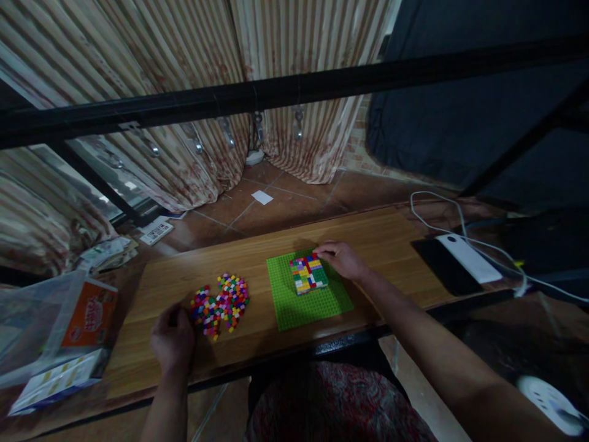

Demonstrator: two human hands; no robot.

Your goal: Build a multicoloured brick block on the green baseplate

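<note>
A square block built of many-coloured toy bricks (pixel 307 275) stands on a green studded baseplate (pixel 317 312). At its far right corner, my right hand (pixel 343 258) has thumb and forefinger pinched on a small red toy brick (pixel 315 255), right at the top of the block. To the left lies a loose pile of small coloured bricks (pixel 234 294). My left hand (pixel 173 337) rests on the wood at the pile's left edge, its fingers curled closed; whatever they may hold is hidden.
The wooden table (pixel 257 258) carries a black phone-like slab (pixel 444 264) and a white device (pixel 469 258) with a white cable (pixel 460 215) at right. A clear plastic bin (pixel 59 325) and a carton (pixel 59 380) stand left. A dark metal bar (pixel 276 92) crosses beyond.
</note>
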